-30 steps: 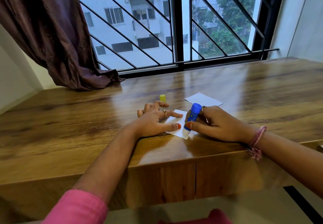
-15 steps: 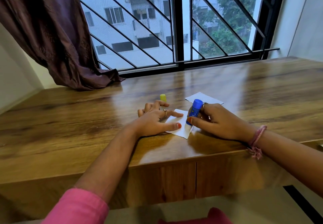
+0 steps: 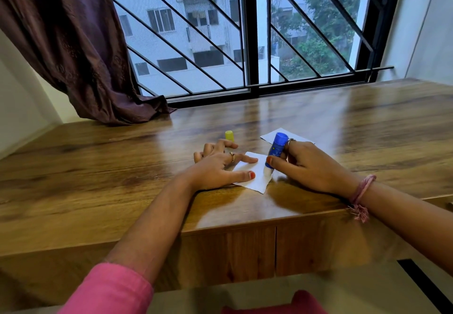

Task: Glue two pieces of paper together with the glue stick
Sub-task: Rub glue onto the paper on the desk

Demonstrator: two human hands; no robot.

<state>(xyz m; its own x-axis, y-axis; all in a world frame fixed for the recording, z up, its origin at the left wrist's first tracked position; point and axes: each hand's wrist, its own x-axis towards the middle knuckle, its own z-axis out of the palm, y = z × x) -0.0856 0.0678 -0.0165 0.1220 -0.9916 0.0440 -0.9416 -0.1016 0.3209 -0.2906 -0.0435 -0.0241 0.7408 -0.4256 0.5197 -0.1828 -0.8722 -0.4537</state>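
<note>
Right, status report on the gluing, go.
Left hand flat, pinning near paper. Right hand grips glue stick, tip on that paper. Second paper waits behind. Yellow cap stands clear.

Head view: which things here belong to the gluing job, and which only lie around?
For the job:
- glue stick, held by right hand
- near paper, pressed by left hand
- far paper
- yellow cap

Not part of it:
- curtain
- window grille
</note>
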